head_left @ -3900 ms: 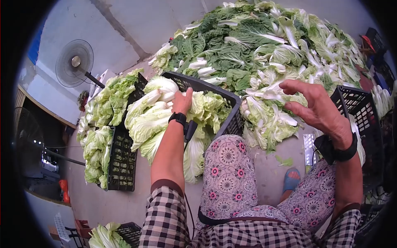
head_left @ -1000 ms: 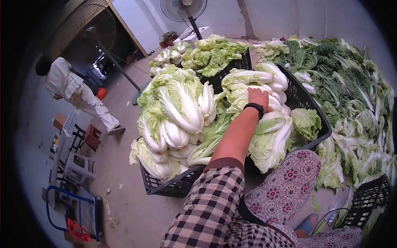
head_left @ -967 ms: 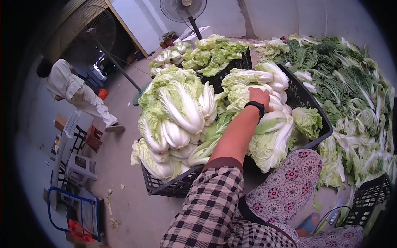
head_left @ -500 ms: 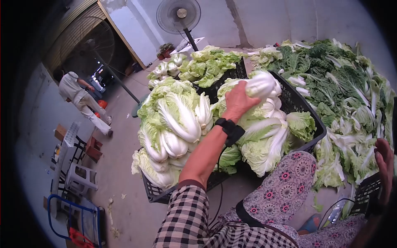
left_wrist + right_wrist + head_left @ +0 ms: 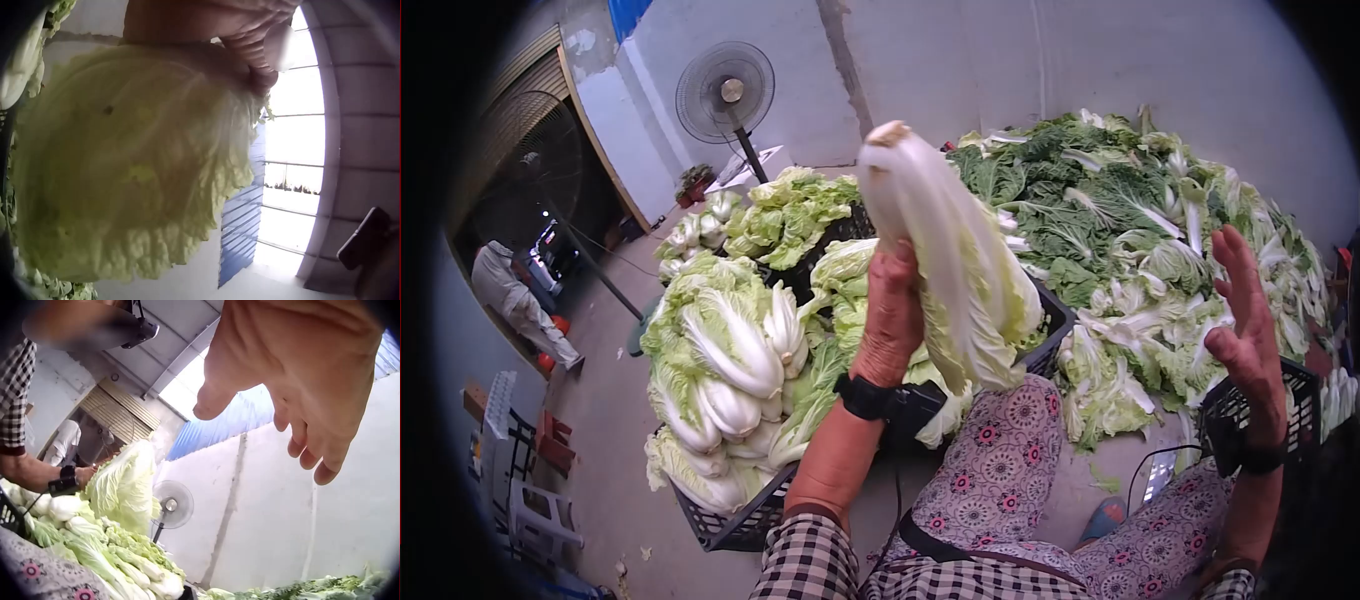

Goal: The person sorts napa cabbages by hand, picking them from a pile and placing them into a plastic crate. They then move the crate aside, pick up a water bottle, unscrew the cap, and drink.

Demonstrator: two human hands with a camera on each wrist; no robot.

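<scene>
My left hand point(image 5: 892, 310) grips a napa cabbage point(image 5: 950, 240) and holds it up, white butt end at the top, leafy end hanging down to the right. Its pale leaves point(image 5: 125, 156) fill much of the left wrist view, below the fingers. Under it stands a black crate point(image 5: 1055, 325) of napa cabbages, partly hidden by the cabbage and arm. Apart from everything on the right, my right hand point(image 5: 1250, 315) is raised with fingers spread and nothing in it. The right wrist view shows that hand point(image 5: 300, 381) high, away from the held cabbage point(image 5: 128, 487).
Another heaped crate point(image 5: 735, 530) of napa cabbages stands front left, with more behind. A large pile of loose leaves point(image 5: 1100, 220) lies along the back wall. At the right is a black crate point(image 5: 1295, 400). A standing fan point(image 5: 725, 92) and a person point(image 5: 515, 295) are farther back.
My left hand has lifted the napa cabbage out of the middle crate and turned it butt end up. My right hand has come into view. The view has swung right; the other person has walked toward the doorway.
</scene>
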